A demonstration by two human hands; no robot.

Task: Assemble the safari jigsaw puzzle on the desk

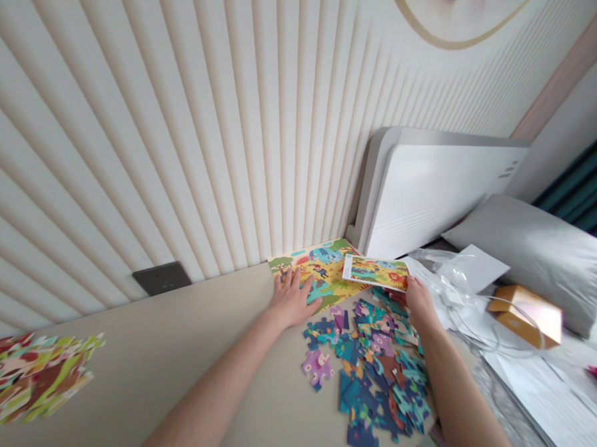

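My left hand (293, 300) lies with fingers spread on a colourful yellow picture (339, 289) at the wall, which looks like a put-together jigsaw puzzle; its seams are too fine to tell. Between thumb and fingers my right hand (418, 300) grips a small picture card (376, 271) by its right end. The card has a similar yellow scene and a white strip at its left end, and it covers part of the larger picture. Just below both hands is a heap of loose blue and purple puzzle pieces (381, 366), partly hidden by my right forearm.
Another pile of red and green puzzle pieces (36, 374) lies at the far left. A dark socket (162, 279) is set in the ribbed wall. To the right are a white headboard (441, 189), a grey pillow (535, 251), a yellow box (526, 315), papers and a cable.
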